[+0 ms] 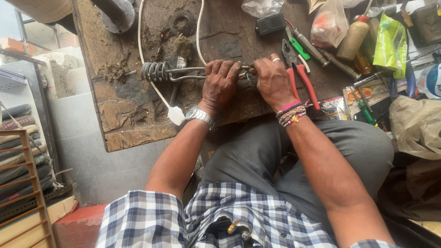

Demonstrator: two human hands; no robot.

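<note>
At the far left, about nine o'clock from the hands, a slatted wooden rack (pixel 7 209) stands beside the bench. On the worn wooden workbench (pixel 126 121) lies an immersion heater coil (pixel 156 71), its grey metal spiral at nine o'clock of the left hand (pixel 221 82), with two thin rods running from it under that hand. A white cord (pixel 143 35) loops up toward twelve o'clock and back down, ending in a white plug (pixel 176 115) at seven o'clock of the left hand. The left hand, a silver wristwatch (pixel 199 115) on its wrist, has its fingers curled down over the rods, pressing them to the bench. Just beside it at three o'clock, the right hand (pixel 273 79) is closed in a pinch around the rod end and a small green wire; what exactly the fingertips grip is hidden. Red-handled pliers (pixel 301 78) lie touching the right hand's outer edge. Further toward two o'clock sit a green-handled screwdriver (pixel 299 48), a small black box (pixel 270 24), clear plastic bags (pixel 328 21) and a brown bottle (pixel 353 39), crowding the bench.
</note>
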